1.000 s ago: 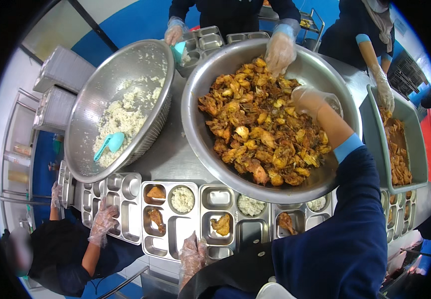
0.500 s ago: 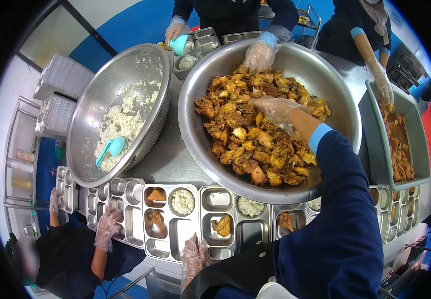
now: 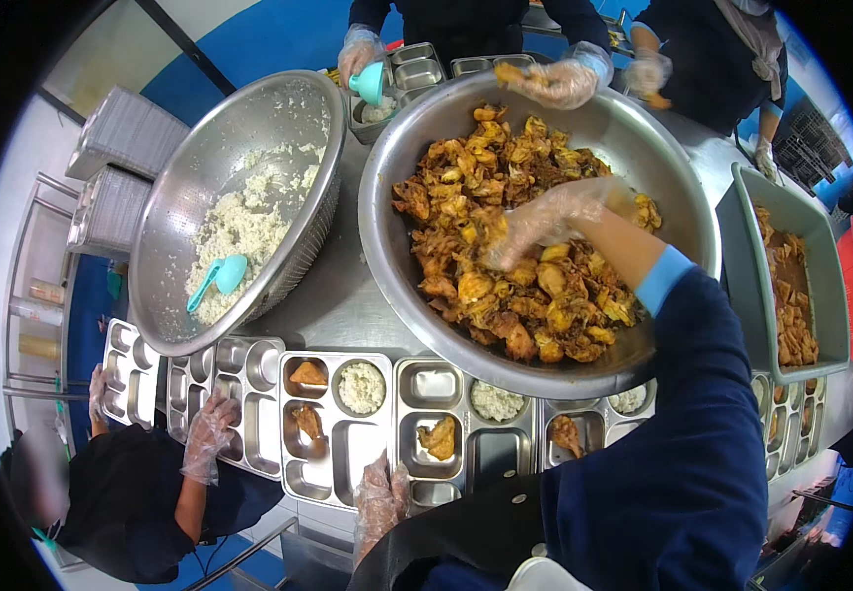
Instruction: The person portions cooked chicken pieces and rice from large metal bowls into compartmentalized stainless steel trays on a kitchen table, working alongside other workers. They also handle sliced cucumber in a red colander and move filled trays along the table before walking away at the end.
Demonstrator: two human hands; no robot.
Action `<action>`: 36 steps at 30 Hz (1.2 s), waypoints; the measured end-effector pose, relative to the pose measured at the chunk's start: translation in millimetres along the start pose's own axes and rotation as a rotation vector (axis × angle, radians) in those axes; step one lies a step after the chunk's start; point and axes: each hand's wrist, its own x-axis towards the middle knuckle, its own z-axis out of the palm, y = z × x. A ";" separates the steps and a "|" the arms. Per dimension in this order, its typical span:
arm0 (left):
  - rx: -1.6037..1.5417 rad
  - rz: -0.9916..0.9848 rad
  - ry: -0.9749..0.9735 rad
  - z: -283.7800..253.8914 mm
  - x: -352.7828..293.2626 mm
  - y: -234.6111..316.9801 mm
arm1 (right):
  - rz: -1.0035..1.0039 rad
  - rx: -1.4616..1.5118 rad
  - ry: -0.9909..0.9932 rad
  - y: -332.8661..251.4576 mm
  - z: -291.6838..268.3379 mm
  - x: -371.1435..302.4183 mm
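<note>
One hand (image 3: pixel 535 225) digs now — the right, half-curled among golden-brown chicken pieces (image 3: pixel 520 340) in a round steel bowl (image 3: pixel 681 182), hold unclear; a co-worker's gloved hand (image 3: pixel 561 85) has lifted away, leaving room; the left hand (image 3: pixel 380 492), loosely bent, touches a silver compartment tray (image 3: pixel 357 448), grip hidden.

The chicken (image 3: pixel 476 286) is showing golden brown with darker patches, and the rice (image 3: pixel 239 231) is looking white. The scoop (image 3: pixel 231 274) is gleaming turquoise, while the navy sleeve (image 3: pixel 707 364) is ending in a pale blue cuff (image 3: pixel 665 280).

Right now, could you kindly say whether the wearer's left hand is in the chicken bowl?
No, the left hand is at the edge of a metal tray.
</note>
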 end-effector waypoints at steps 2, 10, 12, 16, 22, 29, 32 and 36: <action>-0.015 -0.010 -0.019 -0.8 -0.6 0.6 | 0.191 0.019 0.151 -3.9 20.8 -38.3; -0.128 -0.054 -0.043 -6.4 -1.6 5.5 | -0.172 0.024 0.849 3.5 112.2 -145.6; -0.170 0.062 0.046 -20.5 9.1 10.3 | -0.051 -0.133 0.830 -8.2 113.3 -148.5; -0.170 0.342 0.282 -67.4 51.4 25.9 | -0.142 -0.605 0.833 -54.1 124.1 -123.8; -0.098 0.466 0.317 -82.2 60.1 52.9 | -0.227 -0.573 0.611 -105.9 116.9 -22.2; -0.187 0.157 0.288 -92.8 13.8 -19.6 | -0.544 -0.224 0.720 -51.2 93.5 -25.0; -0.134 0.226 0.309 -103.5 21.8 -66.5 | -0.516 -0.229 0.840 -67.9 129.9 -51.6; -0.086 0.357 0.229 -116.2 37.5 -101.8 | -0.242 -0.741 1.093 -101.1 192.1 -77.1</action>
